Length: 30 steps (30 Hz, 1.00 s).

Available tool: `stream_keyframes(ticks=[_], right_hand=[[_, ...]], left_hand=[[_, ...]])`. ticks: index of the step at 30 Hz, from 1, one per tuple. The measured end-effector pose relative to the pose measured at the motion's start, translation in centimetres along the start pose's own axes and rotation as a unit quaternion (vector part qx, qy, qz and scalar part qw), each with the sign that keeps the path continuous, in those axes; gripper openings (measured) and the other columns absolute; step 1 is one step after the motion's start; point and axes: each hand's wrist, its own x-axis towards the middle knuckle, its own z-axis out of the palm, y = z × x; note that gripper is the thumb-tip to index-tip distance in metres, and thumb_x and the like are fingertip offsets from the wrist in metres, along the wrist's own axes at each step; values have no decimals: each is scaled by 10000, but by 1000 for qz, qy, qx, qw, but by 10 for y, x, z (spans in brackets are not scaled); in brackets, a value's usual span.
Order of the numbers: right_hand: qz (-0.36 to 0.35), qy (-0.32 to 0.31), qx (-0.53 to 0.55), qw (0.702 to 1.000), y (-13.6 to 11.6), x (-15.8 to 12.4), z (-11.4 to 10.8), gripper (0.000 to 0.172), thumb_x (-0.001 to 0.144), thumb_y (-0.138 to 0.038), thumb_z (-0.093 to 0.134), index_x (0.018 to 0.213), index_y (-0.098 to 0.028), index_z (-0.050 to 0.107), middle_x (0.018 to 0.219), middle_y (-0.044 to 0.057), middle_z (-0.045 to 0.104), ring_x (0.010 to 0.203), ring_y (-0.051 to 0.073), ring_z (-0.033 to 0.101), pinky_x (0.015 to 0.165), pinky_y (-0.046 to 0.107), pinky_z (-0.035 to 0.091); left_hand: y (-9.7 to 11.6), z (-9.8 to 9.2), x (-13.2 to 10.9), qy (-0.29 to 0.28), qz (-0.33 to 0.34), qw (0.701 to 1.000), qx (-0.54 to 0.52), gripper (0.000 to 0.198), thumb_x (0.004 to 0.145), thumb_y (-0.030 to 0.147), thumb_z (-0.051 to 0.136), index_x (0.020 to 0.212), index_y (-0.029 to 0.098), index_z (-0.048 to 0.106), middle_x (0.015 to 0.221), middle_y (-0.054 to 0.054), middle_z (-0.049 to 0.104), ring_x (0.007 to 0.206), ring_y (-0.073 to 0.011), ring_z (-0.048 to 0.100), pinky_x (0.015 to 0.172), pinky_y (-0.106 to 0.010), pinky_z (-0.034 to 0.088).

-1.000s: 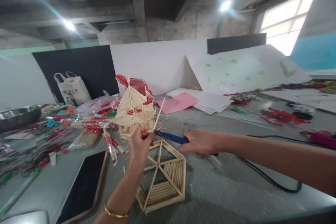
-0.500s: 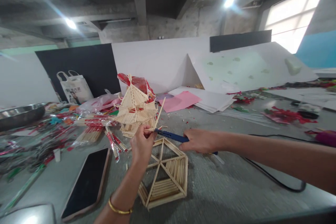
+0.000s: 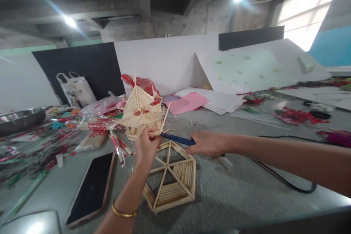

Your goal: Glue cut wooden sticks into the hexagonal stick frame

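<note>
My left hand (image 3: 146, 144) pinches a thin wooden stick (image 3: 165, 117) near its lower end; the stick tilts up and to the right. My right hand (image 3: 207, 143) is closed round a long dark-blue hand tool (image 3: 178, 139), whose exact kind I cannot make out. Its tip meets the stick beside my left fingertips. Below both hands lies a many-sided frame of wooden sticks (image 3: 181, 202) with spokes, some of its sections filled with sticks. Just behind my left hand stands a small pagoda-like model (image 3: 141, 111) made of sticks.
A phone (image 3: 91, 188) lies at the left, near packets of sticks (image 3: 94, 140) and a metal bowl (image 3: 23, 115). Pink paper (image 3: 189, 102) and white sheets lie behind. A black cable (image 3: 285, 184) loops under my right forearm. A tote bag (image 3: 78, 91) leans at the back.
The view has shifted slightly. Both hands keep nearly the same position, with the stick and the blue tool still held together.
</note>
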Motion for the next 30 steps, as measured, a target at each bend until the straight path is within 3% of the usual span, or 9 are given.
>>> stream_keyframes(ticks=[4, 9, 15, 23, 30], right_hand=[[5, -11, -5, 1000, -2, 0, -1, 296, 717, -430, 441, 576, -170, 429, 530, -16, 398, 479, 95, 373, 431, 220, 263], [51, -49, 26, 997, -6, 0, -1, 301, 715, -432, 424, 563, -171, 430, 493, 3, 451, 429, 111, 427, 402, 224, 306], [70, -56, 48, 995, -10, 2, -1, 263, 701, -403, 443, 600, -161, 449, 535, 26, 503, 442, 118, 476, 396, 214, 350], [76, -57, 44, 994, -11, 1, 1, 264, 710, -396, 450, 615, -150, 468, 525, 26, 494, 446, 120, 474, 398, 215, 348], [93, -64, 65, 992, -11, 1, 1, 281, 704, -421, 462, 645, -147, 495, 550, 31, 515, 430, 111, 454, 398, 224, 356]], left_hand=[[9, -3, -6, 25, 63, 991, 114, 261, 709, 243, 601, 954, 190, 531, 718, -5, 684, 644, -181, 659, 627, -281, 467], [11, -2, -10, 33, 108, 969, 221, 252, 749, 197, 547, 1001, 190, 536, 762, -18, 697, 790, -197, 656, 740, -294, 427], [9, -2, -10, 40, 126, 962, 240, 286, 756, 186, 530, 1042, 188, 522, 764, -24, 695, 800, -208, 651, 726, -290, 415], [9, -4, -6, 21, 85, 975, 206, 276, 721, 204, 564, 992, 175, 523, 704, -13, 688, 751, -210, 654, 688, -283, 424], [9, -1, -11, 24, 146, 944, 296, 266, 774, 155, 484, 1037, 178, 514, 816, -56, 697, 803, -231, 648, 689, -294, 411]])
